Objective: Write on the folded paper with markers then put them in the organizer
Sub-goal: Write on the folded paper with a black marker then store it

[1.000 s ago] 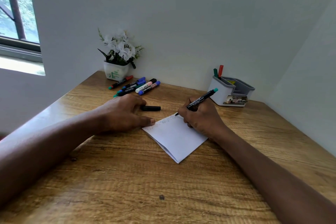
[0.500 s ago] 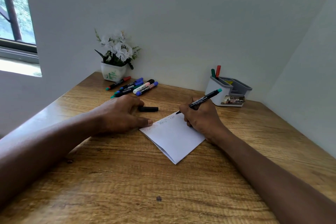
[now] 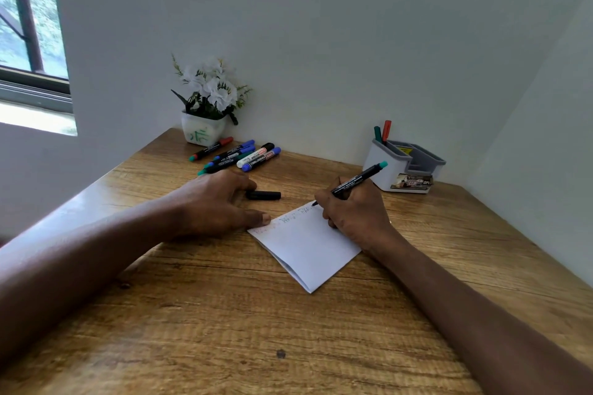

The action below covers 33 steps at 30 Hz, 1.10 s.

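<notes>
1. The right hand (image 3: 354, 210) is pinching a black marker (image 3: 353, 181), its tip touching the folded paper (image 3: 308, 247) at the far edge.
2. The left hand (image 3: 218, 202) is lying flat, fingers relaxed, thumb pressing the paper's left corner.
3. The organizer (image 3: 385, 170) is standing well behind.

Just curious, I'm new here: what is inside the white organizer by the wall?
In the organizer a green marker and a red marker stand in the tall compartment. Something yellow shows behind it; the walls hide everything lower.
</notes>
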Available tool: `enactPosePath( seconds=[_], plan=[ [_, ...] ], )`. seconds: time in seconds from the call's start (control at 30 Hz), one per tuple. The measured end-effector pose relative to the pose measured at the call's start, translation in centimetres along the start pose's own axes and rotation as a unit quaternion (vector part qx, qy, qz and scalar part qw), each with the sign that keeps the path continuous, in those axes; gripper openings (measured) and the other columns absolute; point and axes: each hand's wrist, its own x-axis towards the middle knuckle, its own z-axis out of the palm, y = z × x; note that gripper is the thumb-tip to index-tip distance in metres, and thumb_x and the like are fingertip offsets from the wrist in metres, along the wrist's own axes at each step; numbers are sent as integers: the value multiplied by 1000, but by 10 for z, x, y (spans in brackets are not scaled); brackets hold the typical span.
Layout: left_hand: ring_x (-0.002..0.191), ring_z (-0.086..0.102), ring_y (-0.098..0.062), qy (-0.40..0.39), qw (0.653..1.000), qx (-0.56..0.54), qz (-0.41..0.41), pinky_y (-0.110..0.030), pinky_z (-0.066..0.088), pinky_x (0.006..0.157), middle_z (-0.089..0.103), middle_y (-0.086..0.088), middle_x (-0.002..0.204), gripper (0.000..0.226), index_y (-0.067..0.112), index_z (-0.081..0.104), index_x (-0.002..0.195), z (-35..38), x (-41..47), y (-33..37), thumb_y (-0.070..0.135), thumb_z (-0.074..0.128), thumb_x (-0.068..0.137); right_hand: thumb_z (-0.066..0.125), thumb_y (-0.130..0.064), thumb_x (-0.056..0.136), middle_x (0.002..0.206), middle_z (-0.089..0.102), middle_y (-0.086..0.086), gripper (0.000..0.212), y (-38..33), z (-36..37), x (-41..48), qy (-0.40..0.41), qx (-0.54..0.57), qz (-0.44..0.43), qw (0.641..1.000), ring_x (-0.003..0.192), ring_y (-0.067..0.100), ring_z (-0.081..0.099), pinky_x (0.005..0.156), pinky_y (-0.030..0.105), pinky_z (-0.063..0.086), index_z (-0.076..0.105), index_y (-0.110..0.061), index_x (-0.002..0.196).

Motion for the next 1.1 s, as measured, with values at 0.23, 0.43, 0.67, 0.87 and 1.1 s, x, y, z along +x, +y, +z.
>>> enactPosePath(
  seconds=[0.23, 0.43, 0.67, 0.87, 1.1],
  plan=[
    [146, 36, -18, 1, 1000, -2, 0, -38, 34, 116, 36, 6, 161, 79, 36, 46, 149, 1, 0, 0, 68, 68, 81, 76, -21, 86, 51, 65, -7, 27, -1, 0, 1, -12, 6, 8, 1000, 44, 4, 59, 48, 22, 48, 62, -19, 63],
    [146, 36, -17, 3, 1000, -5, 0, -37, 33, 114, 37, 7, 161, 79, 36, 46, 149, 1, 1, -1, 67, 69, 80, 76, -21, 85, 49, 63, -7, 29, -1, -1, 2, -17, 8, 16, 1000, 44, 6, 58, 49, 23, 49, 60, -18, 62],
    [146, 35, -16, 6, 1000, -2, 8, -38, 34, 116, 37, 8, 161, 79, 34, 47, 148, 1, 1, -1, 67, 69, 81, 77, -21, 86, 50, 64, -7, 29, 1, 0, 1, -13, 15, 15, 1000, 45, 5, 59, 51, 26, 48, 61, -19, 62],
    [146, 35, -15, 8, 1000, -5, 8, -37, 33, 115, 37, 8, 161, 78, 35, 48, 148, 1, 1, -1, 66, 70, 80, 77, -24, 86, 62, 70, 4, 21, 3, 0, 3, 23, 12, 37, 999, 52, 12, 64, 58, 34, 57, 68, -9, 73],
    [145, 37, -16, 7, 1000, -5, 10, -39, 36, 116, 39, 7, 160, 77, 36, 48, 147, 1, 1, -1, 67, 69, 80, 78, -22, 85, 51, 66, -3, 26, 2, 0, 3, 11, 16, 39, 999, 44, 8, 60, 48, 24, 50, 64, -15, 65]
  ],
)
